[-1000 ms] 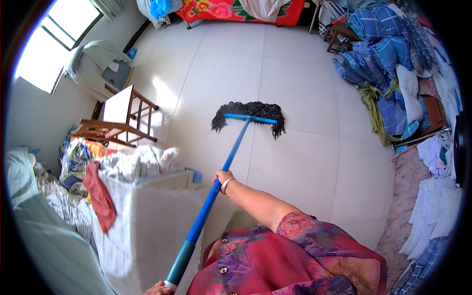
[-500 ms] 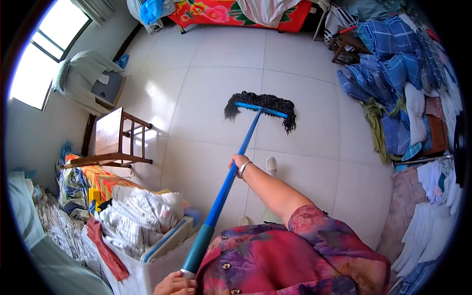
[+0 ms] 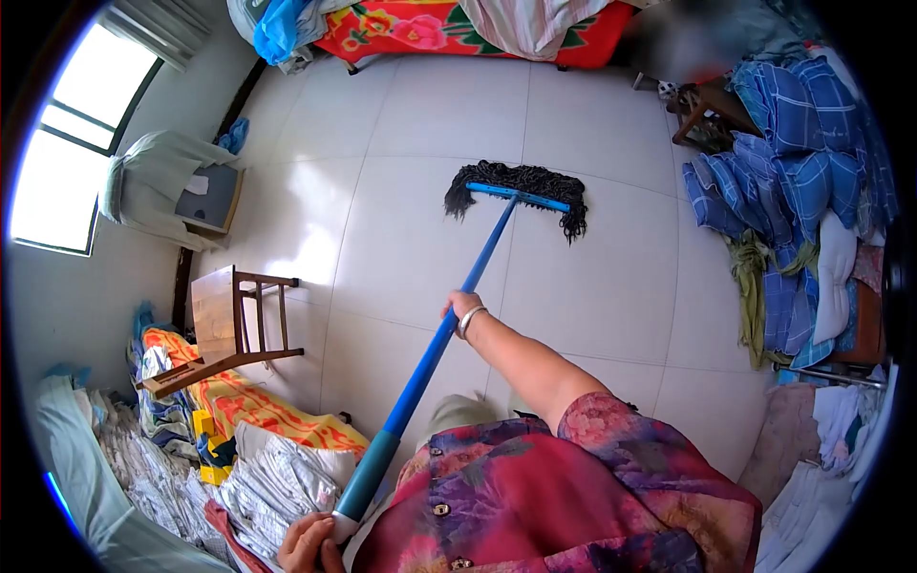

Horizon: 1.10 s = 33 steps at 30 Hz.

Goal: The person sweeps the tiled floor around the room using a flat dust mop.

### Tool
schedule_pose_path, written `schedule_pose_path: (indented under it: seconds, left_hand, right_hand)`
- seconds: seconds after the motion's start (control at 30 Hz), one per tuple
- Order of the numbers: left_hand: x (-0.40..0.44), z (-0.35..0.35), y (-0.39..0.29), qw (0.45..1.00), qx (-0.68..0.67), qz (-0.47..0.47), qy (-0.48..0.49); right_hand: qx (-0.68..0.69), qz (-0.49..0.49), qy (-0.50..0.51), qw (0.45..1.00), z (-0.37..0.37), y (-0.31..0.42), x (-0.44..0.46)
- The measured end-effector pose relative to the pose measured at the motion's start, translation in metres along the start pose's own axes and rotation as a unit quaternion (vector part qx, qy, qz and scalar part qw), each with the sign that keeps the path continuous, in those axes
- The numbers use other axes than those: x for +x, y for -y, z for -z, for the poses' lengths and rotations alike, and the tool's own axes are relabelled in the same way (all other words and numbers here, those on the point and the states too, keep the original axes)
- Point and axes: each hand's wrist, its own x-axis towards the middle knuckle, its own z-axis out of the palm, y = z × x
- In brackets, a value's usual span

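My right hand (image 3: pixel 464 307), a bracelet (image 3: pixel 467 323) at its wrist, is closed around the middle of the blue handle of a mop (image 3: pixel 420 382), the arm stretched forward across my body. My left hand (image 3: pixel 308 544) grips the pale end of the handle, down near nine o'clock by my shirt (image 3: pixel 506 477); the lower frame edge cuts part of it off. I judge the wide spacing gives me leverage: the rear hand anchors while the front one guides.

Farther out, at twelve o'clock, the mop's black strands (image 3: pixel 525 180) lie spread on the pale tiled floor (image 3: pixel 411 220) beneath a blue bar (image 3: pixel 492 191) — set crosswise, which probably gives a broad contact.

At ten o'clock a wooden chair (image 3: pixel 218 325) is beside orange patterned cloth (image 3: pixel 248 401), apart from the strands. Between ten and eleven, near the window (image 3: pixel 86 134), a cloth (image 3: pixel 158 177) drapes a small piece of furniture, perhaps against dust. Blue checked bedding (image 3: pixel 812 191) is piled between one and two, and at twelve, beyond the mop, is a red floral cover (image 3: pixel 430 29).
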Motion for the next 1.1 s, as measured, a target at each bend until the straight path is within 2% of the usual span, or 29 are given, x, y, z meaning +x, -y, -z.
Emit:
schedule_pose_path:
  seconds: [0.03,0.27,0.33,0.47,0.6,0.67,0.77,0.9,1.0,1.03,1.1]
  left_hand:
    - [0.015,0.0,-0.008,0.999,-0.007,0.041,-0.002]
    - [0.125,-0.001,-0.012,0.996,0.05,0.04,-0.066]
    - [0.164,-0.001,-0.009,0.998,0.029,0.019,-0.059]
    - [0.246,-0.008,-0.007,0.997,-0.023,0.06,-0.051]
    - [0.334,-0.01,-0.036,0.993,0.06,-0.104,0.021]
    - [0.365,-0.011,-0.043,0.993,0.03,-0.1,0.051]
    - [0.401,-0.014,-0.057,0.991,0.0,-0.1,0.094]
    - [0.452,-0.028,-0.082,0.99,0.002,-0.098,0.102]
    - [0.482,-0.048,-0.104,0.99,-0.006,-0.089,0.113]
    - [0.501,-0.057,-0.124,0.991,-0.003,-0.081,0.108]
    - [0.53,-0.072,-0.152,0.986,-0.104,-0.016,0.127]
  right_hand:
    - [-0.003,0.009,-0.006,1.0,-0.007,0.007,0.005]
    - [0.089,-0.011,0.007,0.996,-0.056,0.073,0.045]
    - [0.088,-0.018,0.011,0.996,-0.071,0.099,0.064]
    - [0.12,0.001,0.008,0.993,-0.099,0.151,0.117]
    - [0.111,0.021,0.035,0.993,-0.111,0.219,0.153]
    - [0.159,0.025,0.004,0.987,-0.12,0.244,0.161]
    - [0.136,0.007,-0.028,0.99,-0.133,0.279,0.176]
    - [0.104,0.01,-0.022,0.994,-0.151,0.327,0.2]
    - [0.15,0.008,-0.04,0.988,-0.154,0.365,0.227]
    - [0.125,-0.004,-0.027,0.992,-0.159,0.391,0.238]
    - [0.134,0.014,-0.021,0.991,-0.162,0.427,0.257]
